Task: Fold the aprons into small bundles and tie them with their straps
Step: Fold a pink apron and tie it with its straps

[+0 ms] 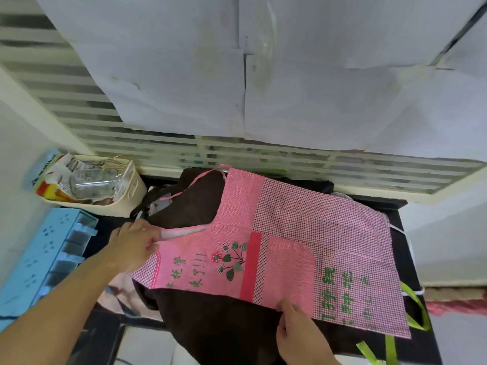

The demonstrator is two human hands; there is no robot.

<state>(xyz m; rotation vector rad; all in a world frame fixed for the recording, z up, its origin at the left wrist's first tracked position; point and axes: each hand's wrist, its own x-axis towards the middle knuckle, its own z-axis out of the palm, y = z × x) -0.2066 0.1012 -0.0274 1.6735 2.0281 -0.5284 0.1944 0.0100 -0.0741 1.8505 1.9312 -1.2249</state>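
Pink apron (276,246) lies flat mid-frame on a dark cloth (210,320). My left hand (131,246) pinches its left edge, right hand (297,330) grips the bottom hem.

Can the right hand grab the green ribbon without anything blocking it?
Probably yes. The right hand holds the pink apron's near edge, and the green ribbon lies uncovered just to its right, with nothing between them.

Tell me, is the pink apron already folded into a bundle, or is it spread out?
Spread out. The pink apron lies flat, bib, pocket and print showing; the left hand and right hand hold its edges.
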